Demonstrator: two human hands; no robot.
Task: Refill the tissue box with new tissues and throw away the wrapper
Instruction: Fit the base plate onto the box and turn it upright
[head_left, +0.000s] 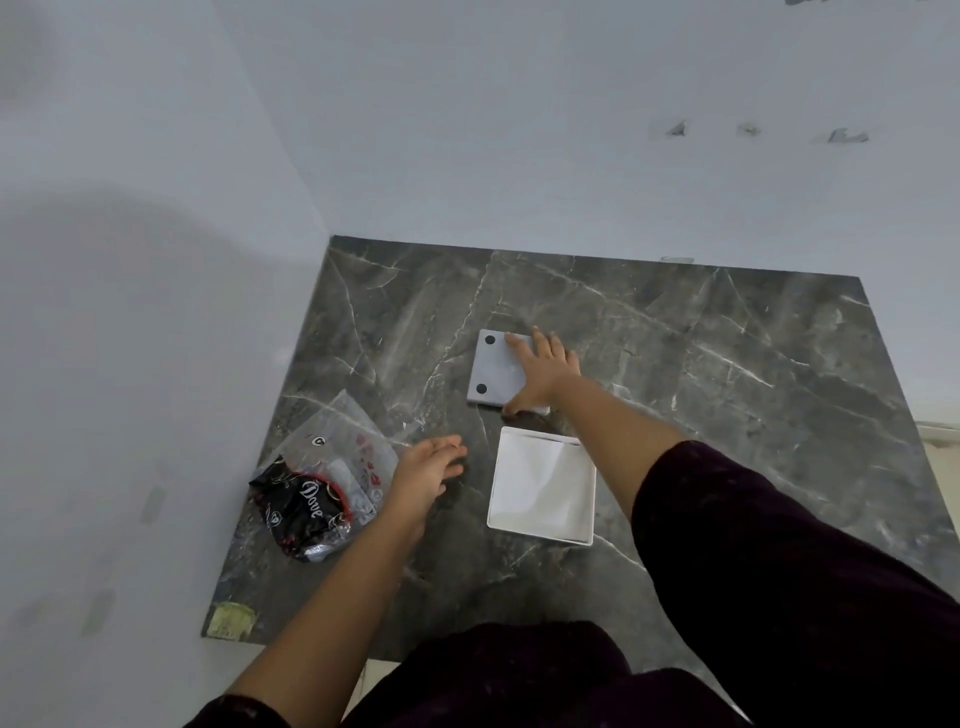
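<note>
the right hand (540, 371) is lying flat, fingers spread, on the grey lid (493, 370), gripping nothing. the left hand (428, 470) is hovering open between the wrapper (322, 483) and the white tissue box (543, 486) on the worktop (727, 364).

Head camera, looking forward and steeply down

One wide-angle view, worn on the person's head; it faces down over a dark marble table (675, 364) set into a corner of pale walls (156, 208); both forearms reach in from the bottom edge; the table fills the middle, fairly near; straight lines bow toward the edges; no second view.
</note>
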